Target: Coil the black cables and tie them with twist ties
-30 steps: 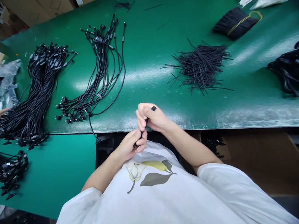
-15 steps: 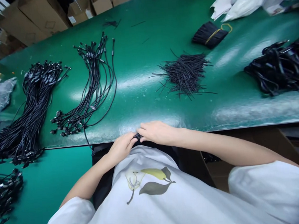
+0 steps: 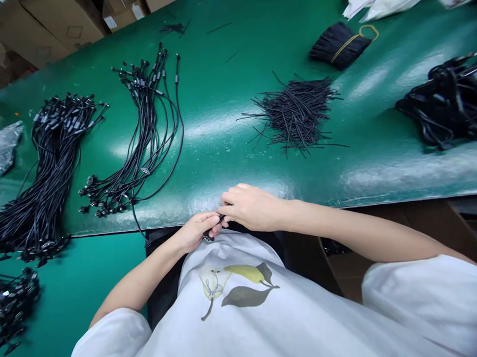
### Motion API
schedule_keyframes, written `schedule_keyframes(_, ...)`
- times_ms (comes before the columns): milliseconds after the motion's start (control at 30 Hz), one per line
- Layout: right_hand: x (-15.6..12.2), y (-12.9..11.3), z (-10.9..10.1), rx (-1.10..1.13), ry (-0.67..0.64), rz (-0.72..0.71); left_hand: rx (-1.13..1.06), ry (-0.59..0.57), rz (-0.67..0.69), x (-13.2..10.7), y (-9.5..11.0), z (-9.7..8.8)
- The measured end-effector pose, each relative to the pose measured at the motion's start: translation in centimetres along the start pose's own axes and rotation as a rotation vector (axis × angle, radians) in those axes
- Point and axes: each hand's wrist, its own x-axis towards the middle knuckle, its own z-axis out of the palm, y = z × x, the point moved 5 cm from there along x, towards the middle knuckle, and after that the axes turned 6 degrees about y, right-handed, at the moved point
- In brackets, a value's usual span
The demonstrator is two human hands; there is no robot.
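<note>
Head view: the left hand (image 3: 199,229) and right hand (image 3: 251,207), fingers curled, are pinching a mostly hidden cable (image 3: 208,236) at the table's (image 3: 221,153) near edge; it is apparently awaiting completion, while loose cables (image 3: 147,116) and ties (image 3: 299,112) are lying beyond.

Left hand (image 3: 197,232) and right hand (image 3: 248,207) grip black cable (image 3: 208,236).

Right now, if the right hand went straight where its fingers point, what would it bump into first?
Probably the left hand, holding a black cord close ahead of the right hand; exact depth is hard to tell.
</note>
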Motion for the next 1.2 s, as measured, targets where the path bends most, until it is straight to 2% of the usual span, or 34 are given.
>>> schedule_keyframes(100,-0.3,-0.3,0.6,0.007,-0.012,0.026,0.145,0.034,0.027,-0.1,0.2,0.4)
schedule_keyframes(200,-0.6,-0.3,2.0,-0.003,-0.040,0.062,0.479,0.184,0.171,0.1,1.0,0.1)
schedule_keyframes(267,-0.8,-0.3,2.9,-0.051,-0.022,0.047,0.593,0.235,0.242,0.5,1.3,0.1)
schedule_keyframes(400,-1.4,-0.4,3.9,-0.110,-0.038,0.062,0.588,0.138,0.183,1.4,0.5,0.4)
schedule_keyframes(467,-1.9,0.5,3.2,-0.060,-0.052,0.095,0.545,0.123,0.135,1.7,-0.1,0.1)
schedule_keyframes(533,-2.8,3.2,0.9,-0.005,0.051,0.147,0.438,0.158,0.102,1.8,-0.4,-0.8)
schedule_keyframes(600,-4.3,8.3,-2.8,-0.028,0.311,0.317,0.249,0.231,0.109,1.9,-0.5,-1.9)
schedule_keyframes(667,-6.9,14.7,-6.6,-0.169,0.617,0.675,0.048,0.284,0.137,1.9,-0.4,-2.4)
schedule_keyframes(700,-8.0,17.6,-7.7,-0.251,0.674,0.843,-0.032,0.292,0.145,1.9,-0.4,-2.5)
schedule_keyframes(733,-8.8,19.9,-8.2,-0.306,0.660,0.957,-0.093,0.288,0.145,1.9,-0.4,-2.3)
schedule_keyframes(767,-9.1,21.7,-8.3,-0.340,0.624,1.009,-0.138,0.277,0.142,1.9,-0.5,-2.0)
schedule_keyframes(833,-8.9,23.5,-8.0,-0.371,0.554,1.012,-0.212,0.273,0.132,1.9,-0.8,-1.5)
schedule_keyframes(900,-8.6,23.4,-7.7,-0.394,0.567,0.980,-0.287,0.297,0.123,1.7,-1.1,-1.3)
schedule_keyframes(1033,-8.9,21.5,-8.1,-0.473,0.633,0.974,-0.374,0.339,0.146,1.3,-1.1,-1.4)
schedule_keyframes(1133,-9.2,20.2,-8.8,-0.508,0.646,0.970,-0.376,0.308,0.170,1.3,-0.4,-0.9)
schedule_keyframes(1200,-9.0,19.1,-8.8,-0.446,0.714,0.957,-0.363,0.286,0.193,1.4,0.2,-0.2)
